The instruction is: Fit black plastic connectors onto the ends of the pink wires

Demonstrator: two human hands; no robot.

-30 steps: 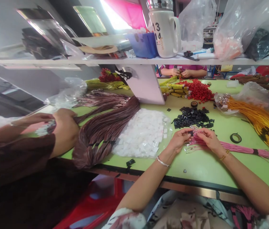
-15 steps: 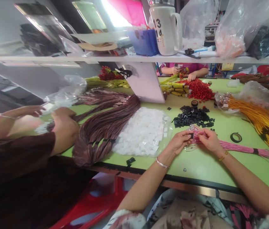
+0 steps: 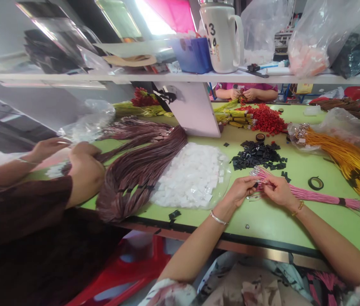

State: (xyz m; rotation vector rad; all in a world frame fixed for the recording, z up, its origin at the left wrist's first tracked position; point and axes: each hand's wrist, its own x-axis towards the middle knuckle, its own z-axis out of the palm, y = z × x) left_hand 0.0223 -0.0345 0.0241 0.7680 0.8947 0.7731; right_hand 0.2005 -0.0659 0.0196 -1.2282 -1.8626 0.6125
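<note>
Pink wire bundle [image 3: 315,195]: on the green tabletop [image 3: 275,225], its near ends under and just beyond the fingers, the rest running out rightward from beneath the right hand [image 3: 278,190] to a black band [image 3: 342,202] and a frayed far end.

Head view, the only one. Left hand [image 3: 243,190]: thumb and fingertips closed in a pinch on a small black piece [image 3: 256,184], mostly covered by the fingertips. Right hand: thumb and fingers bent and closed on wire ends, tips nearly meeting the left's. How many strands are held, cannot tell. Metal-tipped ends fan out past the fingertips.

Risks, my judgement. Ends lie crowded at the pinch; a neighbouring strand could be caught in place of the one wanted. The piece is tiny and the hold narrow: a skewed push might make it slip or seat crooked, or bend a tip. The only band visible on the bundle sits well away from the fingers, so a tug could pull strands out of line.

Beyond the fingertips, a heap of black pieces [image 3: 256,156]; a few strays [image 3: 285,176] just past the right knuckles. A sweeping wrist could scatter those. Tape roll [image 3: 321,184] right of the right hand, apart from the wires. Left of the left fingers, a bag of white pieces [image 3: 189,176], clear of the wrist.
</note>
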